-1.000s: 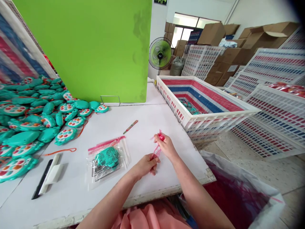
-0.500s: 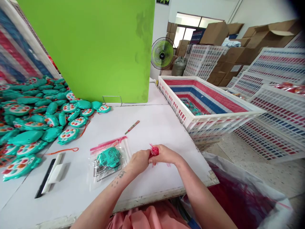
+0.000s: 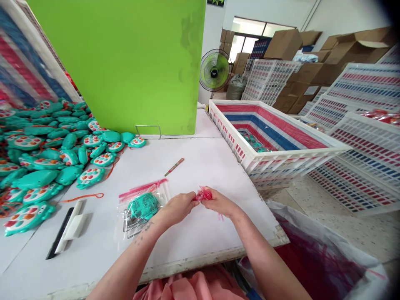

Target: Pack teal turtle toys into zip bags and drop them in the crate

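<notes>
From here I see the worker's left hand [image 3: 179, 207] and right hand [image 3: 220, 203] meeting just right of the frame's centre, over the white table [image 3: 203, 160]. Between them is a crumpled bunch of pink strips [image 3: 205, 193]; the left thumb and fingers pinch its left end, and the right fingers are curled tight on the rest. A loose pink end hangs below the right hand.

The left forearm lies across the lower right part of a clear bag [image 3: 167, 193], hiding that corner; a turquoise toy [image 3: 143, 205] shows inside. Above the bag is a slim patterned stick [image 3: 174, 166]. At lower left lie a black bar [image 3: 59, 235], a white bar [image 3: 72, 216] beside it, a small white block [image 3: 76, 227] and, above them, an orange cord [image 3: 83, 199].

A heap of turquoise toys [image 3: 35, 179] crowds the left edge. Behind it a big green panel [image 3: 125, 62] fills the upper left and blocks what is beyond; a wire bracket [image 3: 148, 126] stands at its foot. A fan [image 3: 214, 72] is at upper centre. Right of the table, a white crate [image 3: 300, 153] with a striped liner takes up the way, stacked crates [image 3: 365, 141] and cardboard boxes [image 3: 283, 44] behind. At lower right, a white sack [image 3: 364, 250] holds dark red strips [image 3: 312, 258].
</notes>
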`<state>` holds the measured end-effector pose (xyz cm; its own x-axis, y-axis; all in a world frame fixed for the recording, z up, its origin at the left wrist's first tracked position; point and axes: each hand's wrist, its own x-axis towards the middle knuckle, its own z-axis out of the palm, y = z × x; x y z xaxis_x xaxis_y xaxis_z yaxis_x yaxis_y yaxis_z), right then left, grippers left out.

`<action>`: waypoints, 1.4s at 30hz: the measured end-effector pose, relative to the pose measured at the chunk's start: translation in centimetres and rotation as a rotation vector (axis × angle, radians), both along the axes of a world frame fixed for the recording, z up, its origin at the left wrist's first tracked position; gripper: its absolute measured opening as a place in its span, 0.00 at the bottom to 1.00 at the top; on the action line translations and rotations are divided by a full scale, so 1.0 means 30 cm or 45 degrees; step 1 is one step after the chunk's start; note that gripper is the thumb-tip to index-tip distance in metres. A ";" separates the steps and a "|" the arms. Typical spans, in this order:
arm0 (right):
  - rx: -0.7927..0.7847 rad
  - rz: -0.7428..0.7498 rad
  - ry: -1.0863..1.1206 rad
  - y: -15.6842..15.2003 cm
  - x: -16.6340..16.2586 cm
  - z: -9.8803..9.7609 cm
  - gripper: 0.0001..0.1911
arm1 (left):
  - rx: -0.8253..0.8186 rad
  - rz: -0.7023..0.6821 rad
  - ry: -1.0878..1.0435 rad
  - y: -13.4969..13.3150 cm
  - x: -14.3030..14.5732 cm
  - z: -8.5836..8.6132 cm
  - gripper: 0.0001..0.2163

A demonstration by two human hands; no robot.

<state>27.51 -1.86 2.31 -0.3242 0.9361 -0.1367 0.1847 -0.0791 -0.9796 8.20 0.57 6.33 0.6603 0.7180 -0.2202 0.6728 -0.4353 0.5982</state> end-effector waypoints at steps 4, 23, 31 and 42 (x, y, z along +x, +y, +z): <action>-0.114 0.117 -0.007 -0.008 -0.005 0.009 0.11 | -0.009 0.054 -0.120 0.010 -0.006 0.002 0.12; -0.433 -0.397 0.983 -0.009 -0.167 -0.096 0.22 | 0.350 0.427 -0.013 -0.060 0.079 -0.070 0.22; -0.505 -0.614 1.087 -0.006 -0.165 -0.105 0.19 | 0.150 0.232 -0.072 -0.086 0.061 -0.048 0.33; -0.593 -0.239 0.941 -0.045 -0.117 -0.045 0.16 | 0.770 -0.186 -0.075 -0.089 -0.058 0.060 0.22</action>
